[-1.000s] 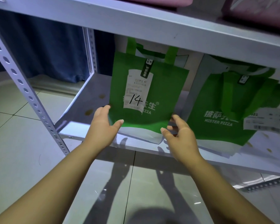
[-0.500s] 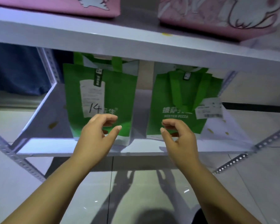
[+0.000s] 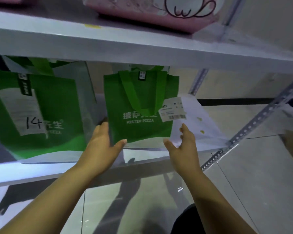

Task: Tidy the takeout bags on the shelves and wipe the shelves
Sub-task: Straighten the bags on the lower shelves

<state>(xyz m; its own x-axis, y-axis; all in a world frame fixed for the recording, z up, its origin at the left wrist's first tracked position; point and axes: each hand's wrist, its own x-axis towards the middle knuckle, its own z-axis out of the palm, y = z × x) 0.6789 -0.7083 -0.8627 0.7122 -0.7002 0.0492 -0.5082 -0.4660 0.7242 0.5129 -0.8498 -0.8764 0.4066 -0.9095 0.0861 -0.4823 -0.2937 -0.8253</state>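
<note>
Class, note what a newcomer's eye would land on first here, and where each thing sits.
A bright green Mister Pizza bag stands on the lower shelf, the left hand touching its lower left edge, the right hand open by its lower right corner. Left of it stands a second green bag marked 14; a pink bag sits on the shelf above.

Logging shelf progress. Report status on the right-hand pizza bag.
Left hand open against Mister Pizza bag, left edge, thumb at bottom. Right hand open beside its right corner, contact unclear. Bag upright on shelf. Nothing in the way.
</note>
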